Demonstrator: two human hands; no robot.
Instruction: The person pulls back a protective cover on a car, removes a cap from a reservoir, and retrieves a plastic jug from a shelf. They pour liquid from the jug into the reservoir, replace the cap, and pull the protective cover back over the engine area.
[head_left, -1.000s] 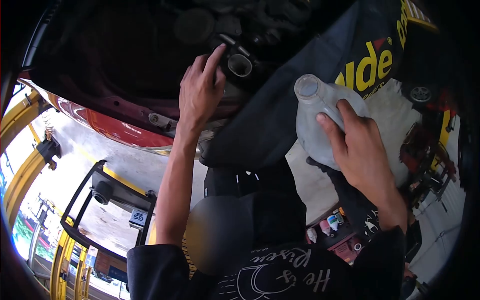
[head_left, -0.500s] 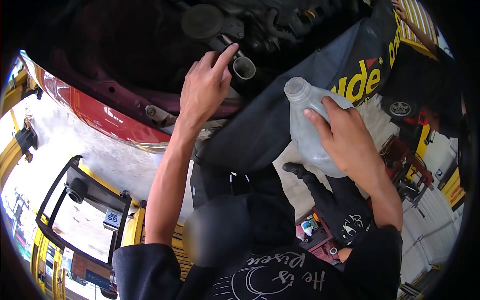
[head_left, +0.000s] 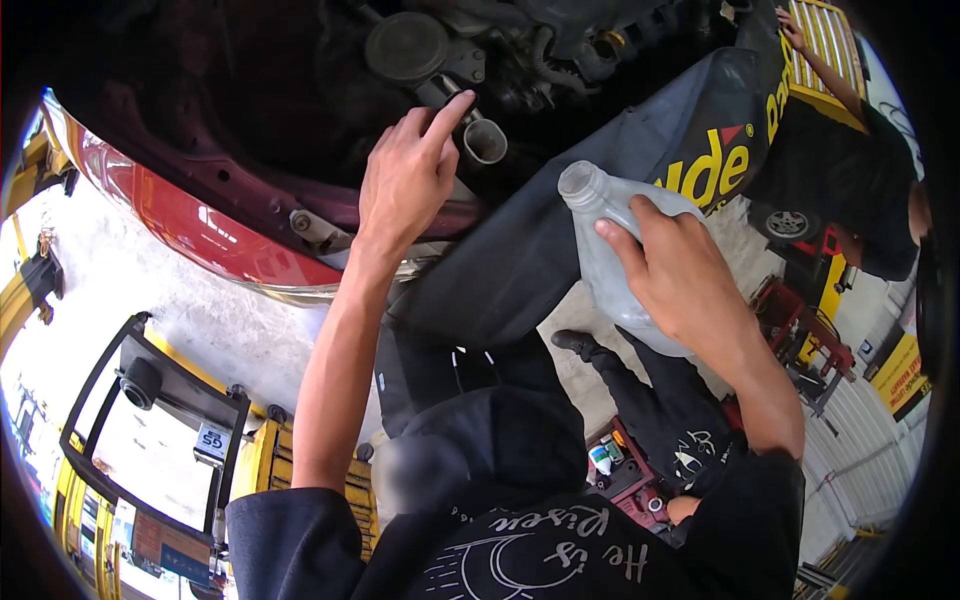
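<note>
My right hand (head_left: 680, 285) grips an uncapped translucent plastic jug (head_left: 610, 245), tilted with its open mouth up and to the left. My left hand (head_left: 405, 180) reaches into the engine bay of a red car (head_left: 200, 225). Its fingers are apart and the index finger rests beside an open filler neck (head_left: 485, 142). The jug's mouth is a short way to the right of that neck, apart from it. A round black cap (head_left: 405, 45) sits just above the left hand.
A black fender cover with yellow lettering (head_left: 710, 165) drapes over the car's edge. Another person's arm (head_left: 825, 60) shows at the top right. Yellow lift arms (head_left: 85, 520) stand at the lower left. A tool cart with bottles (head_left: 620, 470) is below.
The jug in my right hand has shifted left, closer to the filler neck. My left hand has stayed by the neck. The view has tilted slightly.
</note>
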